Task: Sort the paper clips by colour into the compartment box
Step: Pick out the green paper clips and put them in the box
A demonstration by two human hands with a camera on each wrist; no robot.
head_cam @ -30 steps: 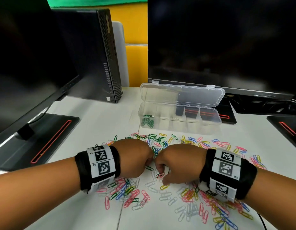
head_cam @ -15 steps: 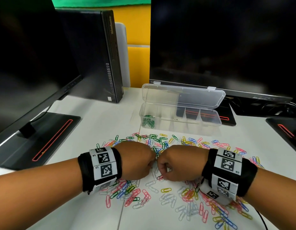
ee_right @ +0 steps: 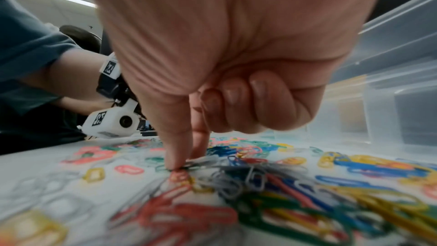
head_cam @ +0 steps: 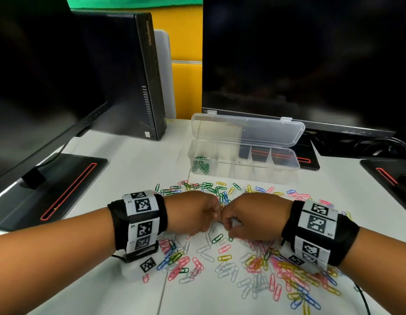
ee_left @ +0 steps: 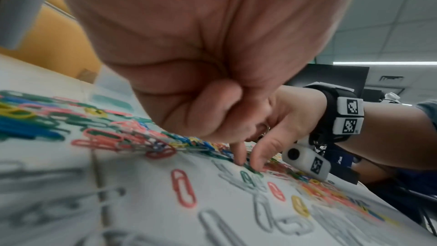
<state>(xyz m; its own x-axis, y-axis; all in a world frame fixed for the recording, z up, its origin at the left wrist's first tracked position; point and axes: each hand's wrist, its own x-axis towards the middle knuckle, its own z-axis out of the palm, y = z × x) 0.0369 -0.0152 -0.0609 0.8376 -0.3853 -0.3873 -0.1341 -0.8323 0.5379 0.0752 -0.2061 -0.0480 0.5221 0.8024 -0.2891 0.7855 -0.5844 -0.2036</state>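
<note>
Many coloured paper clips [head_cam: 222,258] lie scattered on the white table. The clear compartment box [head_cam: 286,171] stands open behind them, with green clips [head_cam: 201,165] in its leftmost compartment. My right hand [head_cam: 227,226] is low over the pile. Its thumb and forefinger tips [ee_right: 173,164] pinch a green paper clip [ee_right: 163,168] against the table, the other fingers curled. In the left wrist view the same pinch [ee_left: 248,163] shows on the green clip [ee_left: 253,170]. My left hand [head_cam: 211,214] is a tight fist beside it, knuckles nearly touching; nothing shows inside it [ee_left: 212,115].
Two dark monitors [head_cam: 311,60] and a small black computer tower [head_cam: 138,71] stand behind the box. Black monitor bases [head_cam: 61,189] lie at the left and at the far right [head_cam: 388,176]. A cable [head_cam: 363,298] runs off the near right edge.
Both hands have stayed together over the middle of the pile. The right thumb and forefinger have come down onto a green clip. The head view has shifted slightly.
</note>
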